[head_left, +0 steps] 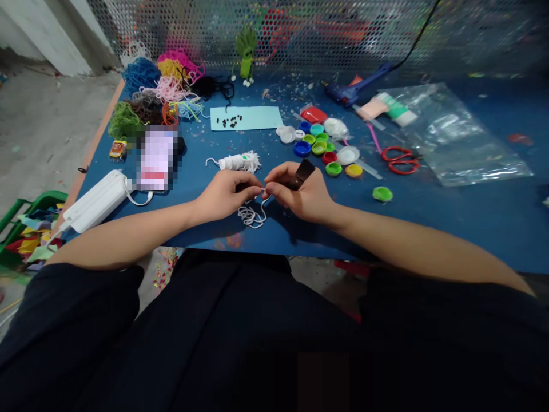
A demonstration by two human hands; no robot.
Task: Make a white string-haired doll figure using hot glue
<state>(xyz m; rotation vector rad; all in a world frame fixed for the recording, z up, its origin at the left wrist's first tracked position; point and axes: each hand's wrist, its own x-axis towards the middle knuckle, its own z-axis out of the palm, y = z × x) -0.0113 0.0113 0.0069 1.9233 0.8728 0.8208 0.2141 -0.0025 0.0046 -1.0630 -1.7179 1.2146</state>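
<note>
Between thumb and finger, my left hand (229, 194) pinches a white strand of yarn (252, 216), whose slack lies in loose loops on the table below. My right hand (302, 193) is closed on the same strand, its thumb tip close to the left one. A dark brown flat object (303, 171) is also tucked in the right hand; its kind is not clear. Just beyond my hands lies a white yarn bundle (238, 162), wrapped at one end and frayed at the other, with a small green spot.
Colored yarn heaps (165, 86), a phone (155, 157) and a white power strip (100, 197) are on the left. A pale blue card (257, 118) bears black beads. Paint caps (319, 147), red scissors (401, 160), a glue gun (358, 86) and a plastic bag (463, 137) lie right.
</note>
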